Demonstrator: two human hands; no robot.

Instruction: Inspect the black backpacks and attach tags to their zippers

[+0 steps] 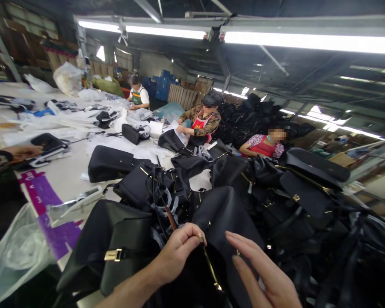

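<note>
My left hand (179,249) is closed in a pinch at the top edge of a black bag (226,209), beside its gold zipper (210,269). A small gold stud shows at the fingertips. Just right of it, my right hand (266,271) is held over the same bag, thumb and fingers apart. A small shiny metal piece appears in the gap between them; whether it is touched I cannot tell. Behind my left hand, a thin brown strip (171,219) sticks up. Left of my forearm sits another black bag with a gold clasp (113,255).
Many black bags (308,201) are piled on the right. White wrapping sheets (115,143) cover the far table. A clear plastic bag (21,244) hangs at the left edge. Several people work around the table; one person's hand (27,151) reaches in from the left.
</note>
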